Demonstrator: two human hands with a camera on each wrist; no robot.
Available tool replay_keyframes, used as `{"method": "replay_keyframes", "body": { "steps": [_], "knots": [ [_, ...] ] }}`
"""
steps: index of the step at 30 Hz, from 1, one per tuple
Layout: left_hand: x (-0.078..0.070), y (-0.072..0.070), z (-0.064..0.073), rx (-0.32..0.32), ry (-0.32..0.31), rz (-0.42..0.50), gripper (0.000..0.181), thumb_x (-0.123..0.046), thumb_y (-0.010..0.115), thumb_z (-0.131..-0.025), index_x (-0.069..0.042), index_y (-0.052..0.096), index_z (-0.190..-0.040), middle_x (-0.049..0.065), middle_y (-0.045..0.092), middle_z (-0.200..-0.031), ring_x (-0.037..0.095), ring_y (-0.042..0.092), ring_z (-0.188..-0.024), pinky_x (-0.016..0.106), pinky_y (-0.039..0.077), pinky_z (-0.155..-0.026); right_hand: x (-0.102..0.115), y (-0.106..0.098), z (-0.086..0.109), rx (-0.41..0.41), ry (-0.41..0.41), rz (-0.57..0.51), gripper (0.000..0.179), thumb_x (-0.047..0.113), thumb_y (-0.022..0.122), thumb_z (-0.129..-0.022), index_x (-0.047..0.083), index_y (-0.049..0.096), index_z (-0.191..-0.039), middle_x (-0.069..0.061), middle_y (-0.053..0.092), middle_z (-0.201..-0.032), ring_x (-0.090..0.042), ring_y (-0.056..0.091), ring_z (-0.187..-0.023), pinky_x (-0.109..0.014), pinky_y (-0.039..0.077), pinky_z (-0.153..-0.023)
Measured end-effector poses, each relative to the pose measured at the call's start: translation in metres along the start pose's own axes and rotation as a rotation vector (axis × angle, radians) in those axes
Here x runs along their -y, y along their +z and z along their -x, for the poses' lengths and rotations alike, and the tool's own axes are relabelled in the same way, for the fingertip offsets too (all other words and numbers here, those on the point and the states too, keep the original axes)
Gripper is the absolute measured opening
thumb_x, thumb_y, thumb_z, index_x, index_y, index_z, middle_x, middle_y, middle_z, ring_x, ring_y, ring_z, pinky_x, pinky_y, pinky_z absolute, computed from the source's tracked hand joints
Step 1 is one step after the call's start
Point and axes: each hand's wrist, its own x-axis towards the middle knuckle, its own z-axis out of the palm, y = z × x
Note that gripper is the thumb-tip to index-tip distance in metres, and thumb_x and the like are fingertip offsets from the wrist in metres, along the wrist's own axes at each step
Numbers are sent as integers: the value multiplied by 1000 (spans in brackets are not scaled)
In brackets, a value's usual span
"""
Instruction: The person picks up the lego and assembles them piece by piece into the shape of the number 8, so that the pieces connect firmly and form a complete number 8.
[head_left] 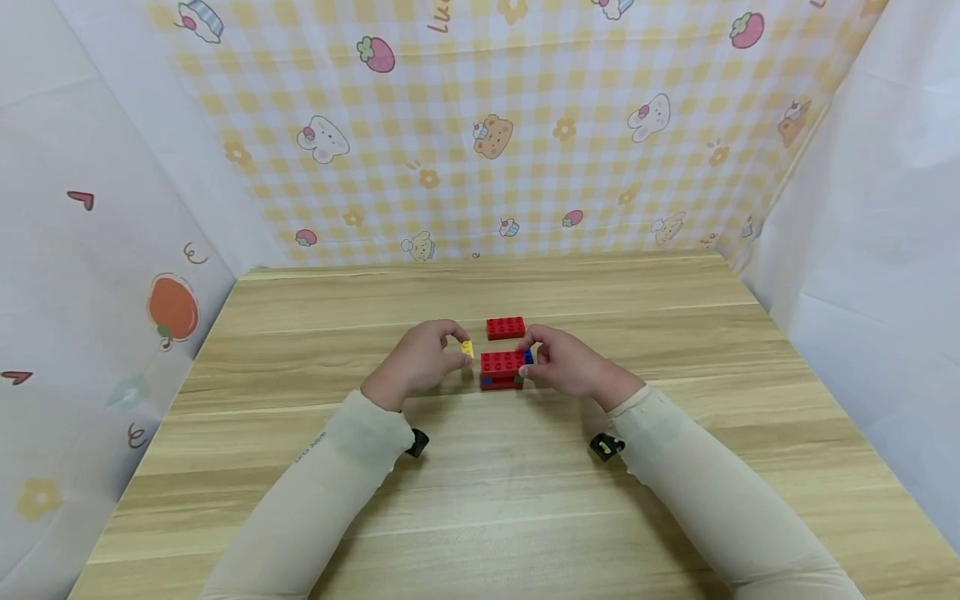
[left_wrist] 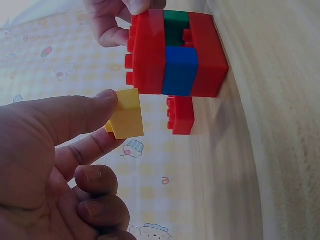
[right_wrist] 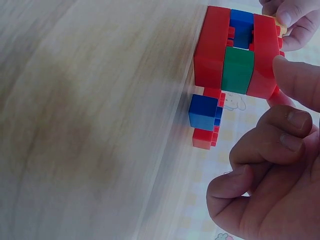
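Left of the stack (head_left: 501, 364), our left hand (head_left: 422, 358) pinches a yellow brick (left_wrist: 129, 117) between thumb and forefinger. At the stack's right end, our right hand (head_left: 568, 364) grips its top between thumb and finger, probably steadying it on the surface (head_left: 510, 508). Behind it we have a blue brick (right_wrist: 202, 112) and a red brick (head_left: 506, 327), perhaps parked within reach.

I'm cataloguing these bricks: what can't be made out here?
- Underside of the brick stack: turned down toward the table in every view.
- Stud count of the yellow brick: partly covered by the left hand, left wrist view; too small, head view.
- Loose blue brick: partly behind the right hand, head view.
- Left sleeve lettering: too small, head view.
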Motion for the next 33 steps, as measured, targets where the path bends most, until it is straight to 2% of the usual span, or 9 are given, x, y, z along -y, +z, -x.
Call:
{"method": "replay_keyframes", "body": {
  "steps": [9, 14, 17, 24, 28, 33],
  "knots": [
    [-3, -2, 2, 3, 23, 42, 31, -29, 72, -101, -17, 68, -130, 18, 56, -149, 36, 53, -136, 55, 48, -105, 1, -1, 0, -2, -5, 1, 25, 13, 74, -99, 10, 62, -121, 1, 45, -66, -14, 42, -57, -27, 38, -54],
    [-7, 0, 3, 9, 35, 58, 31, -30, 73, -101, -17, 68, -129, 16, 58, -143, 36, 54, -134, 54, 48, -104, 1, -1, 0, -1, -2, 4, 25, 14, 74, -100, 11, 62, -121, 0, 46, -66, -14, 43, -57, -28, 39, -54],
    [-7, 2, 3, 14, 47, 59, 30, -29, 73, -100, -17, 69, -127, 15, 62, -133, 34, 55, -129, 52, 49, -101, 0, -1, 0, 0, -4, 0, 25, 13, 74, -99, 11, 62, -121, 0, 47, -66, -14, 43, -57, -27, 39, -54],
    [-8, 6, 2, 19, 55, 70, 30, -30, 72, -100, -17, 70, -127, 16, 58, -147, 38, 54, -138, 57, 48, -107, 0, -1, 0, 8, -2, -9, 25, 13, 74, -100, 11, 62, -121, 0, 45, -65, -15, 42, -57, -27, 38, -53],
    [-8, 8, 1, 15, 57, 64, 30, -30, 72, -99, -18, 70, -126, 14, 59, -145, 37, 54, -138, 57, 48, -107, 0, -1, 0, 7, 0, -8, 24, 14, 74, -100, 11, 62, -121, 0, 46, -65, -15, 42, -56, -27, 37, -53],
    [-8, 11, 0, 14, 68, 66, 28, -28, 72, -99, -18, 71, -125, 11, 57, -150, 37, 54, -138, 58, 48, -108, -1, -1, 0, 5, 0, -12, 24, 14, 74, -100, 11, 62, -121, 0, 46, -66, -15, 42, -56, -28, 38, -52]
  ]
}}
